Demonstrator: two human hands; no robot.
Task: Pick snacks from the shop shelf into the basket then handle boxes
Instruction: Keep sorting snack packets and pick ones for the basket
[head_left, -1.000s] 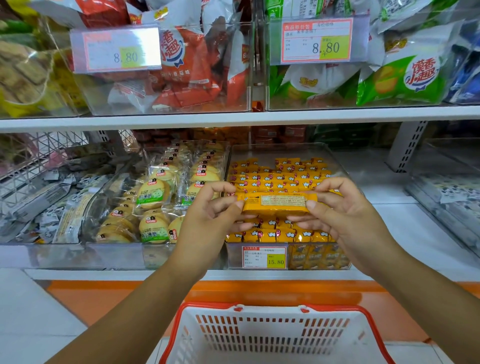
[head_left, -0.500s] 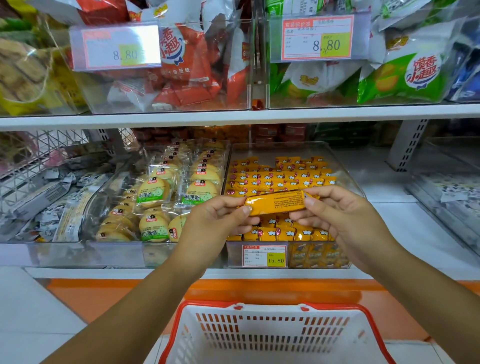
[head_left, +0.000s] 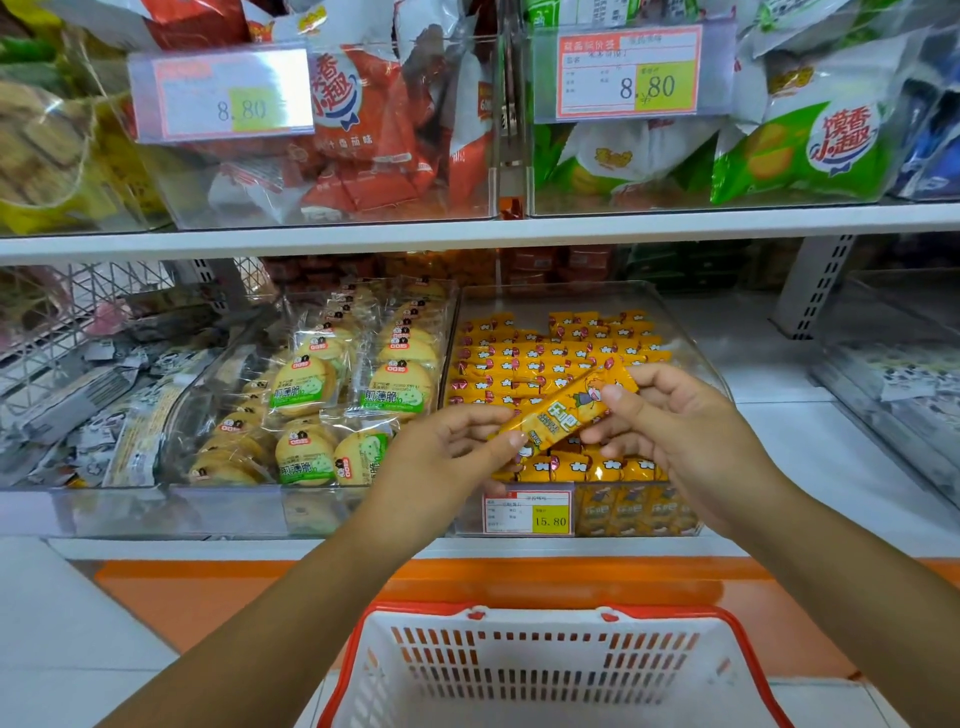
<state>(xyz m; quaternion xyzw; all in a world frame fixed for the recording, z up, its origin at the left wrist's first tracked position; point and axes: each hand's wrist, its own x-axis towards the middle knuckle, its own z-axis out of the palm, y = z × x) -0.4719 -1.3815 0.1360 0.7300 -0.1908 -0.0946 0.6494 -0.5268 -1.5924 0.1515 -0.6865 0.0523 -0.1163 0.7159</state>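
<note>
Above the basket (head_left: 550, 670), in front of the clear bin (head_left: 691, 343) of yellow packets, I log one item in hand: a yellow snack bar (head_left: 563, 415), pinched at its lower end by the left hand (head_left: 441, 457) and at its upper end by the right hand (head_left: 685, 426), both hands clamped on it, the bar clear of the bin's stock. Change noted: the bar lay level a second ago, its pale back panel toward me; it has since been rolled and tipped, and now slants up to the right with the printed front showing. I read this as a label check between picking and dropping. Basket, below the bar at the bottom edge of view: interior as far as visible holds nothing, so I judge this item not yet deposited. Biscuit packs (head_left: 306, 389), left of the bin: unchanged. Price tag (head_left: 527, 512) on the bin front: unchanged.
</note>
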